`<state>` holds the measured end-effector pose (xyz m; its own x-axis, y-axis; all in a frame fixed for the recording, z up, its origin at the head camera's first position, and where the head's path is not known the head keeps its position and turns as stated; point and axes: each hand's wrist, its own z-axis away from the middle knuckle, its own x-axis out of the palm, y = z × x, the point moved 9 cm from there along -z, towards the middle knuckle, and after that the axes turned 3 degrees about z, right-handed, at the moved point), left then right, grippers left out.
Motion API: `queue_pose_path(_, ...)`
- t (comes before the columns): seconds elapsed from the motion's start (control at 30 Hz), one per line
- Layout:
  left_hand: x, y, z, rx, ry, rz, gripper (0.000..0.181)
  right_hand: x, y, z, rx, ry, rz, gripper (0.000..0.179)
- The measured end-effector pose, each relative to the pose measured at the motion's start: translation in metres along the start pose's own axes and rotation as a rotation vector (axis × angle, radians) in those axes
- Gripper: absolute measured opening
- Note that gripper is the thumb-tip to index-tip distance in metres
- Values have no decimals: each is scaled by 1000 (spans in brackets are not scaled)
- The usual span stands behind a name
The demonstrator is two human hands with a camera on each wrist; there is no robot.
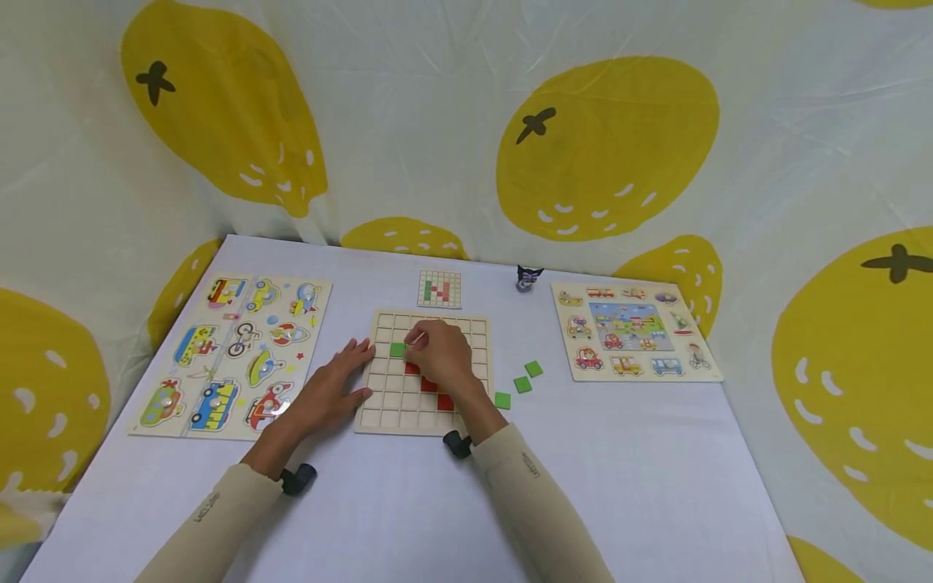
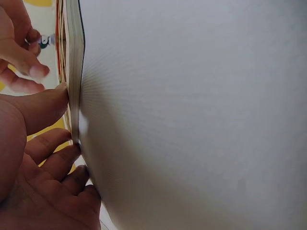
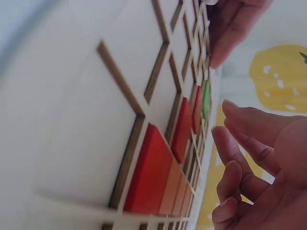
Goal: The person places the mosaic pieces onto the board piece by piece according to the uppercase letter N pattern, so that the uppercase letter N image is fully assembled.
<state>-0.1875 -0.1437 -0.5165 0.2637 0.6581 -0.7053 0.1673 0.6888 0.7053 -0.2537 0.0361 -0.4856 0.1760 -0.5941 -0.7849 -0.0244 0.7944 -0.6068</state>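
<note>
A wooden grid board lies on the white table. Red square tiles run diagonally across it, and a green tile sits in a cell at the upper left. My right hand hovers over the board beside that green tile. In the right wrist view its thumb and fingertips are apart from the tiles, with nothing visible between them. At the board's left edge, my left hand rests with fingers extended; its thumb and fingertips touch the edge in the left wrist view. The right hand hides some cells.
Three loose green tiles lie right of the board. Behind it is a small card with a coloured grid pattern. A vehicle puzzle board lies left, another picture puzzle right, and a small dark figurine at the back.
</note>
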Motion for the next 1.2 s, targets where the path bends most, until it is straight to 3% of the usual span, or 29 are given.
queue_pose_path(0.3,1,-1,-1,-20,-1,-12,77,-27,19,24,8,68,-67,16)
queue_pose_path(0.57,1,0,-1,-16,-7,-4,77,-49,51,47,42,118,-77,20)
queue_pose_path(0.9,0,0,-2,-22,-10,-8,77,-71,91,68,119,109,-40,22)
queue_pose_path(1.2,1,-1,-2,-18,-13,0,77,-73,121,83,127,62,43,26)
